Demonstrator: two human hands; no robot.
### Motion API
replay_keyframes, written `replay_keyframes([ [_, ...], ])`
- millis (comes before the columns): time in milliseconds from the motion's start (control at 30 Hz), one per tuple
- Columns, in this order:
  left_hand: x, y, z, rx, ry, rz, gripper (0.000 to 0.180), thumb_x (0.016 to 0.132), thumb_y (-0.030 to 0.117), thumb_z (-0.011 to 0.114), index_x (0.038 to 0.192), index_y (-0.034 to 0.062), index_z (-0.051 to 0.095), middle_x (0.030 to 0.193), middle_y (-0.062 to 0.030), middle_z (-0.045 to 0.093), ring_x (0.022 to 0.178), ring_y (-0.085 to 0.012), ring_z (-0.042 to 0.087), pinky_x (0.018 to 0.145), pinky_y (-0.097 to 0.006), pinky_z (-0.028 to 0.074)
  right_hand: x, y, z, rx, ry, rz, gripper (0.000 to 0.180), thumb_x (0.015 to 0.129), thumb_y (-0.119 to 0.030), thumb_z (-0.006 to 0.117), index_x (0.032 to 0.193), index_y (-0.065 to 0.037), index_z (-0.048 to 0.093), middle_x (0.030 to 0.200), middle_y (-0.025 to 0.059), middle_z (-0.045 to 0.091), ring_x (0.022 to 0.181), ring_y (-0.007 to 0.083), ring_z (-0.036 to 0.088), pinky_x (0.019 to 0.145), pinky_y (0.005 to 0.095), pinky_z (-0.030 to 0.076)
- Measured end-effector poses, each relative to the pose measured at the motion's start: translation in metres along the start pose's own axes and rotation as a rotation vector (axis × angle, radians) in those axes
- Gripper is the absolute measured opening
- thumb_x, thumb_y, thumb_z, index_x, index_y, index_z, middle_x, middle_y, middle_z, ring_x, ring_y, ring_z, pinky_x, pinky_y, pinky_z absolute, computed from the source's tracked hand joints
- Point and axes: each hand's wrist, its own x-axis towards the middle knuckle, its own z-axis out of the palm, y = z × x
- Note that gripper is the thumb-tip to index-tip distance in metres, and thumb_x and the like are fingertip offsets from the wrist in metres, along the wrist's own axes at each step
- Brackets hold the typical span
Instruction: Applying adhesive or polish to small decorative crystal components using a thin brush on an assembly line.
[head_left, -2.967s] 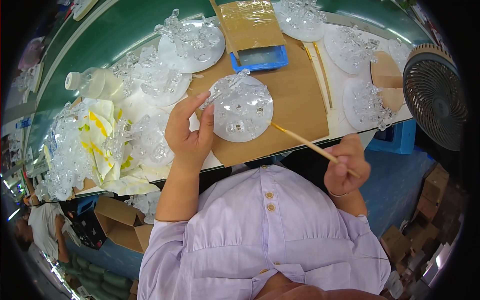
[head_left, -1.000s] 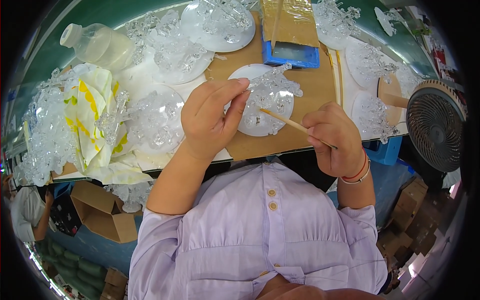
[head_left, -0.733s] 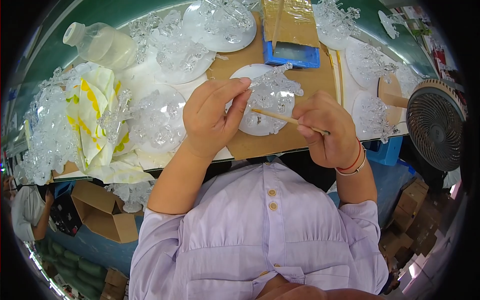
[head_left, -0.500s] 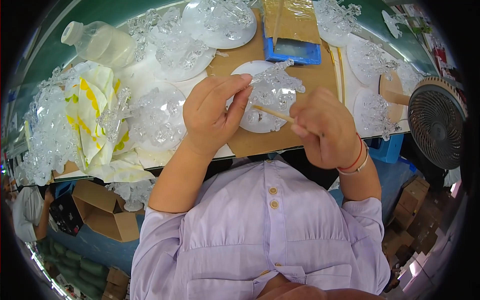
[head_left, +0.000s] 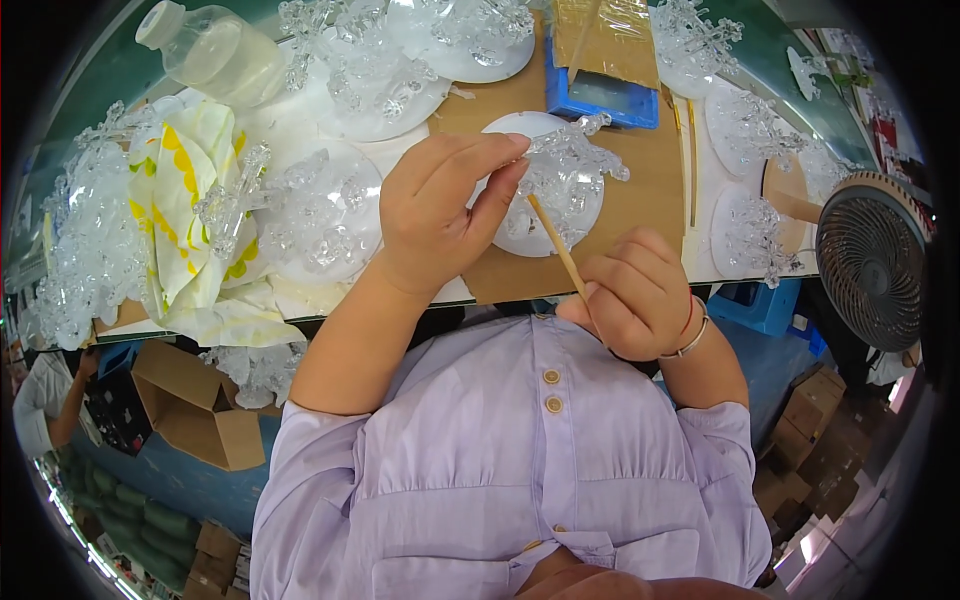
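My left hand (head_left: 445,205) pinches thumb and forefinger together at the end of a clear, branching plastic ornament (head_left: 590,158). It lies over a round white plate (head_left: 515,122) holding more clear pieces. Closed around a slim, wooden-handled paintbrush (head_left: 556,238), my right hand (head_left: 640,295) is low at the table's near edge. The brush slants up and left, its tip close below my left fingertips. Whether the tip touches a clear piece I cannot tell.
A blue tray (head_left: 650,112) with a cardboard cover is behind the plate. More plates of clear pieces, a plastic bottle (head_left: 225,60) and a yellow-patterned cloth (head_left: 190,210) lie left. Thin sticks (head_left: 692,165) and a round black fan (head_left: 872,265) are right.
My right hand has moved down and slightly left, and the brush has swung steeper with its tip now higher. My left hand keeps its pinch; the whole view has shifted slightly.
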Motion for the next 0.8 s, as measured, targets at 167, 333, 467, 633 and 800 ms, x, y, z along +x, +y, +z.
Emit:
replay_keyframes([
  [167,0.000,0.002,-0.001,-0.004,-0.009,-0.014,0.025,0.071,-0.003,0.074,0.093,0.0039,0.067,0.081,-0.0078,0.067,0.068,-0.0202,0.063,0.057,-0.028,0.049,-0.001,0.001,0.007,-0.035,0.016,0.006,0.036,0.078,-0.022,0.075,0.075,0.000,0.046,0.072,0.0120,0.058,0.058,0.0226,0.053,0.049,0.0326,0.040],
  [333,0.000,0.004,-0.003,-0.029,-0.051,-0.059,0.021,0.076,-0.002,0.071,0.096,0.0023,0.067,0.085,-0.0095,0.068,0.072,-0.0194,0.063,0.063,-0.028,0.049,0.003,0.007,0.009,0.015,0.135,0.224,0.033,0.078,-0.021,0.074,0.078,-0.003,0.047,0.073,0.0091,0.060,0.055,0.0231,0.052,0.049,0.0332,0.039],
  [467,0.002,0.006,-0.006,-0.031,-0.096,-0.105,0.017,0.080,0.000,0.069,0.097,0.0012,0.067,0.091,-0.0106,0.068,0.076,-0.0186,0.063,0.069,-0.026,0.049,0.014,0.009,0.007,0.003,0.107,0.287,0.030,0.079,-0.018,0.073,0.085,-0.004,0.047,0.075,0.0084,0.061,0.053,0.0238,0.051,0.050,0.0338,0.038],
  [633,0.002,0.006,-0.007,-0.001,-0.083,-0.060,0.021,0.076,-0.002,0.070,0.096,0.0017,0.066,0.087,-0.0091,0.068,0.071,-0.0202,0.062,0.065,-0.028,0.049,0.022,0.003,0.007,-0.030,0.098,0.312,0.019,0.083,-0.005,0.067,0.087,-0.003,0.048,0.078,0.0114,0.061,0.059,0.0254,0.056,0.051,0.0328,0.043],
  [800,0.003,0.008,-0.007,-0.005,-0.092,-0.075,0.023,0.072,-0.004,0.072,0.094,0.0023,0.065,0.085,-0.0080,0.068,0.070,-0.0218,0.064,0.062,-0.030,0.049,0.031,0.011,0.001,-0.023,0.128,0.431,0.015,0.084,-0.002,0.064,0.091,-0.001,0.050,0.079,0.0132,0.061,0.063,0.0290,0.060,0.055,0.0340,0.047],
])
